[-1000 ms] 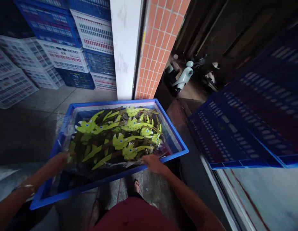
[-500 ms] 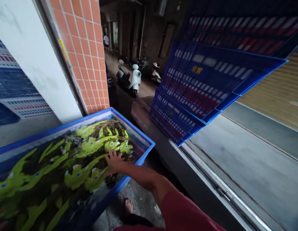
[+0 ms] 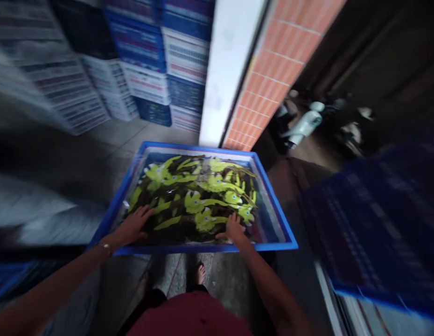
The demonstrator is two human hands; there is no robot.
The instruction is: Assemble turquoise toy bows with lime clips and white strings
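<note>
Standing over a big blue tub (image 3: 199, 149), a person lays both hands out over a pile of bright green dragon shapes (image 3: 195, 203). The shapes have blue eyes, and they lie inside the tub with dark stuff in between. The left hand (image 3: 135, 224) is at the near left side of the pile, its fingers spread. The right hand (image 3: 234, 227) is near the front edge, fingers fanned out and thumb poking to the side. Neither one is pinching anything. I can't tell how hard they press, or if they only hover.

To me, this looks like the step of patting or sorting the pile. I think the next move calls for soft, flat hands, kept inside the rim. Tall stacks of crates (image 3: 147, 81) stand behind, next to a white post (image 3: 227, 70).
</note>
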